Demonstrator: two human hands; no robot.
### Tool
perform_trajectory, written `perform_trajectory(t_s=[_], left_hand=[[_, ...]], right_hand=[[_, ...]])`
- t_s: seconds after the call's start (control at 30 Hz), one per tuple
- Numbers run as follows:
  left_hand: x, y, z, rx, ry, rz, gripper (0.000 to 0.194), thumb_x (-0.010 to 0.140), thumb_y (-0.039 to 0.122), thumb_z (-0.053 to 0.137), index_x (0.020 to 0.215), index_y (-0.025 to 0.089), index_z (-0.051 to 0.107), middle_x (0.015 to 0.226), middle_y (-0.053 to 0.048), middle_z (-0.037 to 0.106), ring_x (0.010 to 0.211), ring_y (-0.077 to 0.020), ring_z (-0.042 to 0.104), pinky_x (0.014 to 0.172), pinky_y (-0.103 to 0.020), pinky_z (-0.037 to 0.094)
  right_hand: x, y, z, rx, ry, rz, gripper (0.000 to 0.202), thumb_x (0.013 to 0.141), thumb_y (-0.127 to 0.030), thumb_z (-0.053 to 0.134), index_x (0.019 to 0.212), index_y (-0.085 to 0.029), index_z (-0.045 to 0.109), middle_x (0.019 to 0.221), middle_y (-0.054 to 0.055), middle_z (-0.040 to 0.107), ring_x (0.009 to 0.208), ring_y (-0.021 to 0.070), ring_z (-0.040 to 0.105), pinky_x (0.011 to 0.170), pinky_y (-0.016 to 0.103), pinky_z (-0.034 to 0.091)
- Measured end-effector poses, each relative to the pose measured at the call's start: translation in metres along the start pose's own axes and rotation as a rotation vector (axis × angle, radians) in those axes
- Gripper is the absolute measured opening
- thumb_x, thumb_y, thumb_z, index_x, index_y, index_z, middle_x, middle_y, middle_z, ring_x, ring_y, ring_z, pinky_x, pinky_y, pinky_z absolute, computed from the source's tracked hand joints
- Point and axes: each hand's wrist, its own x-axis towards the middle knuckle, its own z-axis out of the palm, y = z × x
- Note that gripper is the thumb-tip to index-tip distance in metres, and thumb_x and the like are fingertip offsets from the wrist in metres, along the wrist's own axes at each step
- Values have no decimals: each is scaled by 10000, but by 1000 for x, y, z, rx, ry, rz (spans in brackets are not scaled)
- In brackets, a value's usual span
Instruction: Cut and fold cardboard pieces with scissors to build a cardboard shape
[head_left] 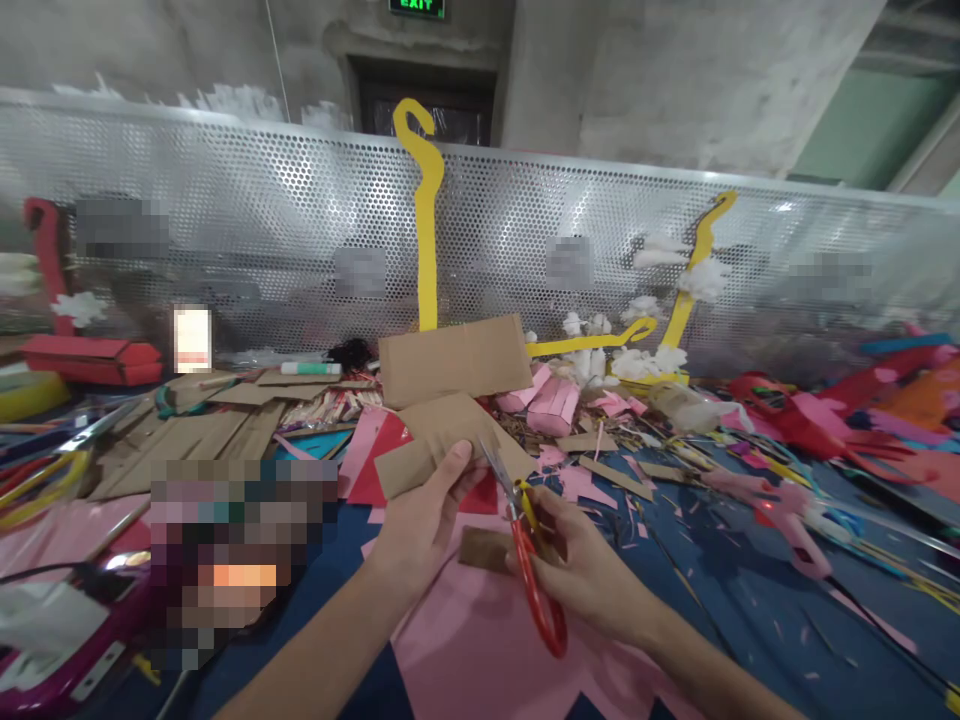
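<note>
My left hand [424, 520] grips a small piece of brown cardboard [411, 466] between thumb and fingers. In my right hand [574, 555] are scissors [538, 590] with red and yellow handles, their blades pointing up and left beside the cardboard, near my left fingertips. Under both hands lies a large pink sheet [465, 640], with a small brown strip [484, 549] on it. Behind the held piece are more cardboard and a red sheet [379, 470]. A brown cardboard box [455, 360] stands farther back, with a tall yellow hooked shape [425, 240] rising behind it.
Cardboard sheets [187, 435] and a glue stick [311, 369] lie to the left. A pink glue gun [791, 520], paper scraps and a red paper shape [795, 400] are at the right. A perforated metal panel [495, 230] spans the back.
</note>
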Motion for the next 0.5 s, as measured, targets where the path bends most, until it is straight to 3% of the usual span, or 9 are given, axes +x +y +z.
perform_trajectory(t_s=[0.3, 0.5], left_hand=[[-2, 0, 2, 36, -27, 6, 295, 661, 234, 874, 923, 198, 743, 944, 0, 758, 859, -151, 695, 851, -299, 577], [1, -1, -3, 57, -51, 2, 291, 684, 220, 857, 953, 195, 748, 976, -19, 764, 886, -173, 688, 849, -338, 579]], right_hand=[[1, -1, 1, -25, 57, -45, 266, 793, -278, 732, 897, -215, 496, 892, -2, 565, 799, 166, 551, 710, 268, 484], [2, -7, 1, 1, 78, -30, 277, 800, -334, 705, 897, -213, 476, 822, -17, 498, 729, 143, 493, 660, 253, 470]])
